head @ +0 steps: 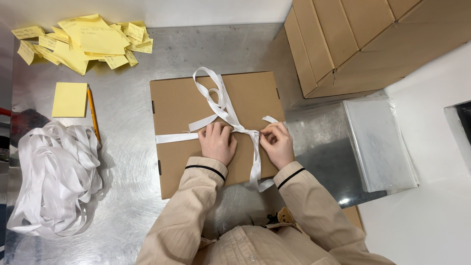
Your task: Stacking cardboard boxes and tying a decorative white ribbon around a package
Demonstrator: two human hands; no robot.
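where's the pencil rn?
In the head view, the orange pencil lies on the metal table at left, beside the square yellow sticky-note pad and just above the heap of white ribbon.
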